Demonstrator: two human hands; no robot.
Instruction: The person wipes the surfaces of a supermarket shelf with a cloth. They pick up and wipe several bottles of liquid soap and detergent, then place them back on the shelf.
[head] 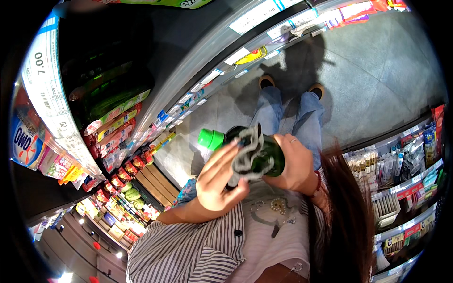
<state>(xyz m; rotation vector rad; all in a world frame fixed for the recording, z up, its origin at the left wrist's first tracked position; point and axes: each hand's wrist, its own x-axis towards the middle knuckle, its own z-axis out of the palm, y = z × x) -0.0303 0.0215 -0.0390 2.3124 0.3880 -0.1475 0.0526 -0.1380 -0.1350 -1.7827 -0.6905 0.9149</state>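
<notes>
A dark green bottle (275,158) with a bright green cap (211,139) lies sideways in front of my torso, its cap pointing left. My right hand (293,163), with a ring and a red bracelet, grips the end away from the cap. Bunched grey cloth (252,155) is pressed on the bottle's side by my left hand (217,182), whose fingers and thumb close around it. The cloth and fingers hide much of the bottle's middle.
Shelves with price tags (244,24) run along the left, holding green bottles (116,100) and detergent packs (24,141). Another stocked shelf (407,184) stands at the right. Tiled floor (382,67) lies between them, under my feet. Watermelons (132,194) are displayed at lower left.
</notes>
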